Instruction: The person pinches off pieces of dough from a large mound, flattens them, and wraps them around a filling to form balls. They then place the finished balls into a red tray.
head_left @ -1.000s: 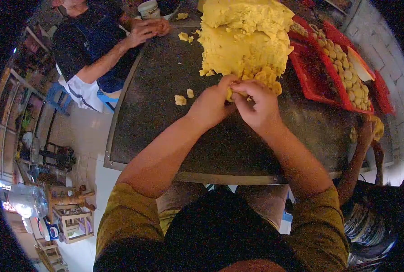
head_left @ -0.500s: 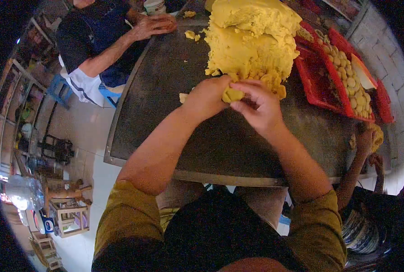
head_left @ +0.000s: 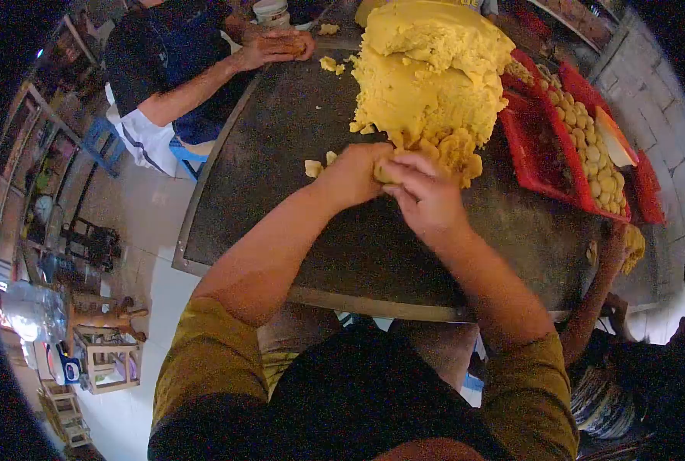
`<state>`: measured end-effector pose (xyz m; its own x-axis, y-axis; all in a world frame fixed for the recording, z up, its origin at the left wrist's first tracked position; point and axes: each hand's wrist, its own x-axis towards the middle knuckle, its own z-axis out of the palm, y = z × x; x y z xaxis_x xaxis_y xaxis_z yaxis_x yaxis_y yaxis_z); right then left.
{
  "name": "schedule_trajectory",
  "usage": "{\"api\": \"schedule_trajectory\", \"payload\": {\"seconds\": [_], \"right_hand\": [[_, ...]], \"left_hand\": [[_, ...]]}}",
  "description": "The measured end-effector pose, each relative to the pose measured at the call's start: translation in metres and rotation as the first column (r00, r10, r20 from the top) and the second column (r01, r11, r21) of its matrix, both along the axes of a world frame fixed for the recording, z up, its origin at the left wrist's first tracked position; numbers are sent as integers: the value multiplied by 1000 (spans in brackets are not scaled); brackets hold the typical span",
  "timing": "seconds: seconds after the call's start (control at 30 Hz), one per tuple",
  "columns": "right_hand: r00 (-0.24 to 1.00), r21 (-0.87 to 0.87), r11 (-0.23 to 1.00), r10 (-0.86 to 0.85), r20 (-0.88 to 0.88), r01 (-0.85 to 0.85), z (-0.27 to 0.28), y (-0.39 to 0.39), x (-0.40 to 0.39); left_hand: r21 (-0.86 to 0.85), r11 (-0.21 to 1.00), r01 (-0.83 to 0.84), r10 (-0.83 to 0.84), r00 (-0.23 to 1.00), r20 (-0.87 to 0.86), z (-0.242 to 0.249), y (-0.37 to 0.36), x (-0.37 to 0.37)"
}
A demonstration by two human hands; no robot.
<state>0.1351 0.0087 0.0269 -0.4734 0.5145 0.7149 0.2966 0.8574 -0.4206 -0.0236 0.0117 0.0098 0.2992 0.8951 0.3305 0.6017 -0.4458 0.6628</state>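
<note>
Both of my hands meet over the dark tabletop [head_left: 342, 253], just below a big mound of yellow dough [head_left: 427, 92]. My left hand [head_left: 352, 175] is closed around a small piece of yellow dough [head_left: 381, 170]. Fingers of my right hand [head_left: 428, 198] press on the same piece from the other side, covering most of it. Crumbly lumps at the mound's lower edge lie just beyond my fingers. Small dough scraps [head_left: 313, 167] sit left of my left hand.
At right stands a red crate [head_left: 521, 146], beside another holding many round dough pieces [head_left: 588, 142]. A co-worker's hands [head_left: 277, 48] are at the upper left, near a white bucket [head_left: 272, 11]. Another person's arm [head_left: 600, 276] reaches in at right beside more dough [head_left: 632, 247].
My right fingers have folded over the dough piece, which showed more openly before. The whole view has shifted slightly. The co-worker's hands at the upper left stay together.
</note>
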Motion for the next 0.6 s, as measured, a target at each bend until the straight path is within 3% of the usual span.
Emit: {"api": "schedule_trajectory", "payload": {"seconds": [0.07,0.2,0.27,0.3,0.37,0.4,0.47,0.53,0.6], "right_hand": [[991,29,1000,0,131,-4,-14,1,1],[987,49,999,-17,161,9,-8,10,8],[999,-99,995,-25,-26,22,-11,18,12],[999,-102,995,-22,-25,20,-9,16,11],[996,-381,921,48,-80,-75,-3,11,8],[995,-380,922,50,-82,-78,-3,10,8],[999,-89,995,-40,34,43,-4,6,6],[995,4,998,-65,74,65,-6,4,5],[989,118,989,-106,101,94,-4,9,6]], "left_hand": [[-63,997,53,-54,998,-12,-9,1,1],[-14,1000,-16,16,1000,0,-2,-4,11],[1,999,-33,33,998,48,-1,-4,11],[50,997,-53,51,997,55,-1,0,9],[102,992,-76,70,996,61,-2,2,7],[72,995,-71,73,997,-24,-3,2,6],[37,997,-72,75,991,-111,-6,0,5],[3,998,-67,66,989,133,-7,-5,15],[-15,995,-102,103,987,124,-2,-5,20]]}}
